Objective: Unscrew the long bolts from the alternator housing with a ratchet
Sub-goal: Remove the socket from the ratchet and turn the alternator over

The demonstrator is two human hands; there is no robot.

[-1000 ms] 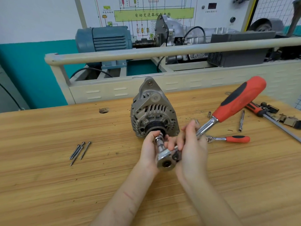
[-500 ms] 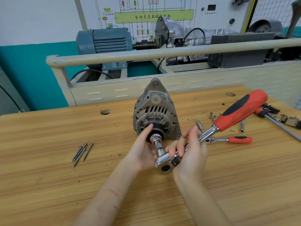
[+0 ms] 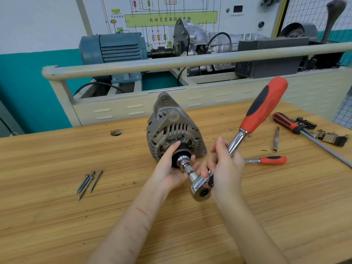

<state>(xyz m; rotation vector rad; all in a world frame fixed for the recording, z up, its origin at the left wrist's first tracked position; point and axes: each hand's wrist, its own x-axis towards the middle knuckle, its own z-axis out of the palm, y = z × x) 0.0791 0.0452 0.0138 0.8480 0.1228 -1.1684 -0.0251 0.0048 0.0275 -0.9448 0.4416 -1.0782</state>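
Since the earlier frame, the ratchet (image 3: 247,130) handle has been swung upward, its red grip now raised well above the bench (image 3: 57,206). The ratchet is gripped near its head by the curled right hand (image 3: 224,166). The socket (image 3: 183,161) is seated on the alternator (image 3: 171,130) pulley, cupped by the left hand (image 3: 169,168) with fingers loosely bent. Three long bolts (image 3: 88,182) lie together at left.

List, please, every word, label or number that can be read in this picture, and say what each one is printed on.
"自动变速器控制电脑": green box on the wall wiring diagram.
Small print elsewhere on the diagram and under the dark display: too blurred to read.
Alternator, ratchet, other tools: no legible marks.
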